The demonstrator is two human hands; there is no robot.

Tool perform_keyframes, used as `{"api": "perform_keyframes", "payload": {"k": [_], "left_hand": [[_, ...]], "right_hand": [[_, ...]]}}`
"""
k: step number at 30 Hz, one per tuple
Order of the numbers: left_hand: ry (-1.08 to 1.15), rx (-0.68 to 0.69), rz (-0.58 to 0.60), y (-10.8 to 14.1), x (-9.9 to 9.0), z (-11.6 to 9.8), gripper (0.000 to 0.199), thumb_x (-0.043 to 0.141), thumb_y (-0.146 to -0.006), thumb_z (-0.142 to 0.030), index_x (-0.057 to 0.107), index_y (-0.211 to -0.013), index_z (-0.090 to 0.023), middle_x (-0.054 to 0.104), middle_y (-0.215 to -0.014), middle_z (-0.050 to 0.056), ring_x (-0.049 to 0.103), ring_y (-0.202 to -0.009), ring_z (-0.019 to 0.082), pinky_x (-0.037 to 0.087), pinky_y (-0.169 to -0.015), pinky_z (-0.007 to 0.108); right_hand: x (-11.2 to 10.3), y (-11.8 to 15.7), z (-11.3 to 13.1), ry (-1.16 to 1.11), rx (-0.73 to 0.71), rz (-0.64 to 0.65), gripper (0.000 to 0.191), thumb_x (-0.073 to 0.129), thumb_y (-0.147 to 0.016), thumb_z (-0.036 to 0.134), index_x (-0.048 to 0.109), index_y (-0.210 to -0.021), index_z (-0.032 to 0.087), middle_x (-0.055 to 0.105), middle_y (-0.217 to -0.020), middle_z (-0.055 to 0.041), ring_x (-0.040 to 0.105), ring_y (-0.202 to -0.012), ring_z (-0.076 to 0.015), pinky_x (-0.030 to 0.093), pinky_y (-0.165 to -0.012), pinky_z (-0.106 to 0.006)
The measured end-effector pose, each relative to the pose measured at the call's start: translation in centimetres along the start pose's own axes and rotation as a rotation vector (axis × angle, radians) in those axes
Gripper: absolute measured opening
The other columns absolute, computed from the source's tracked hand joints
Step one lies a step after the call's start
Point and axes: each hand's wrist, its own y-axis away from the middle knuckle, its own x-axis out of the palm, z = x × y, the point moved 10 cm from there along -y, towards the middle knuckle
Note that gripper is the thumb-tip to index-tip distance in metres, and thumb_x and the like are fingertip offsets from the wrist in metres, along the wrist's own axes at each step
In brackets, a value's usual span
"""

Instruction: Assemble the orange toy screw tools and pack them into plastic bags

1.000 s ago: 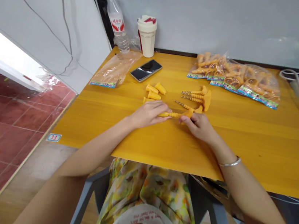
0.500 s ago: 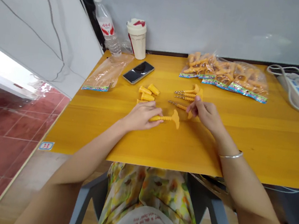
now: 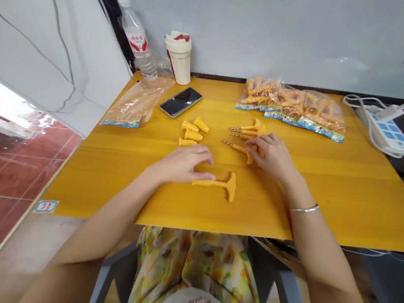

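- Two hands lie open, released: left hand (image 3: 181,164) just beside a T-shaped orange plastic piece (image 3: 218,185) on the table (image 3: 346,215), right hand (image 3: 274,156) touching a screw-tipped piece (image 3: 239,148).
- Farther, orange cones (image 3: 191,134) sit left, more screw-tipped pieces (image 3: 245,130) right, apparently sorted by kind.
- Farthest, filled plastic bags (image 3: 289,108).

A T-handled orange plastic piece (image 3: 220,184) lies on the yellow wooden bench (image 3: 348,200), its head pointing right. Just left of it, the left hand (image 3: 181,164) rests open, palm down, its fingertips near the ribbed shaft. Beyond the piece and to the right, the right hand (image 3: 273,157) lies against a second T-handled piece (image 3: 238,148) with a slim metal screw tip. Two more tipped pieces (image 3: 246,127) lie just past that. Four tapered orange plugs (image 3: 191,133) sit beyond the first piece, to the left. Well beyond it are a black smartphone (image 3: 180,102), a flattened plastic bag (image 3: 134,101), a water bottle (image 3: 135,38) and a cream cup (image 3: 177,58). Filled plastic bags of orange pieces (image 3: 291,108) and a power strip (image 3: 386,133) lie farther right.
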Motion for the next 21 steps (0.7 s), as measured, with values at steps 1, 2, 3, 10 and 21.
{"api": "perform_keyframes", "payload": {"k": [1, 2, 3, 10, 21], "left_hand": [[-0.066, -0.051, -0.072, 0.3, -1.1, 1.1, 0.042, 0.051, -0.095, -0.058, 0.061, -0.102, -0.018, 0.065, -0.107, 0.009, 0.061, -0.102, 0.025, 0.047, -0.087, 0.035], [-0.153, -0.112, -0.145, 0.6, -2.1, 2.3, 0.041, 0.051, -0.096, -0.056, 0.061, -0.101, -0.017, 0.064, -0.108, 0.011, 0.060, -0.106, 0.028, 0.046, -0.090, 0.038], [-0.248, -0.182, -0.202, 1.0, -3.0, 3.5, 0.040, 0.052, -0.095, -0.055, 0.060, -0.102, -0.016, 0.063, -0.109, 0.013, 0.058, -0.108, 0.031, 0.046, -0.093, 0.042], [-0.408, -0.310, -0.080, 1.4, -1.3, 7.2, 0.022, 0.058, -0.094, -0.037, 0.059, -0.102, -0.016, 0.064, -0.108, 0.015, 0.060, -0.104, 0.033, 0.050, -0.089, 0.047], [-0.097, -0.138, -0.267, 0.1, -2.1, 3.7, 0.019, 0.054, -0.096, -0.032, 0.056, -0.106, -0.016, 0.064, -0.112, 0.014, 0.059, -0.109, 0.029, 0.049, -0.098, 0.048]], "right_hand": [[0.1, 0.1, 0.2, 0.029, -0.008, 0.018, 0.026, 0.056, -0.095, 0.035, 0.070, -0.113, 0.021, 0.072, -0.110, -0.0111, 0.057, -0.104, -0.0291, 0.041, -0.084, -0.040], [0.2, 0.3, 0.5, 0.057, -0.016, 0.039, 0.029, 0.058, -0.095, 0.036, 0.069, -0.116, 0.021, 0.072, -0.113, -0.0114, 0.056, -0.106, -0.0299, 0.039, -0.084, -0.040], [0.4, 0.4, 0.7, 0.083, -0.021, 0.064, 0.031, 0.059, -0.094, 0.038, 0.068, -0.119, 0.020, 0.072, -0.115, -0.0118, 0.055, -0.108, -0.0306, 0.038, -0.085, -0.041], [1.9, 0.4, 1.8, 0.166, -0.034, 0.141, 0.025, 0.055, -0.096, 0.024, 0.072, -0.112, 0.017, 0.073, -0.106, -0.0112, 0.055, -0.108, -0.0280, 0.035, -0.088, -0.040], [-1.2, 0.6, 5.7, 0.145, -0.280, -0.207, 0.022, 0.052, -0.097, 0.022, 0.070, -0.110, 0.020, 0.073, -0.103, -0.0072, 0.056, -0.107, -0.0254, 0.035, -0.099, -0.041]]}}
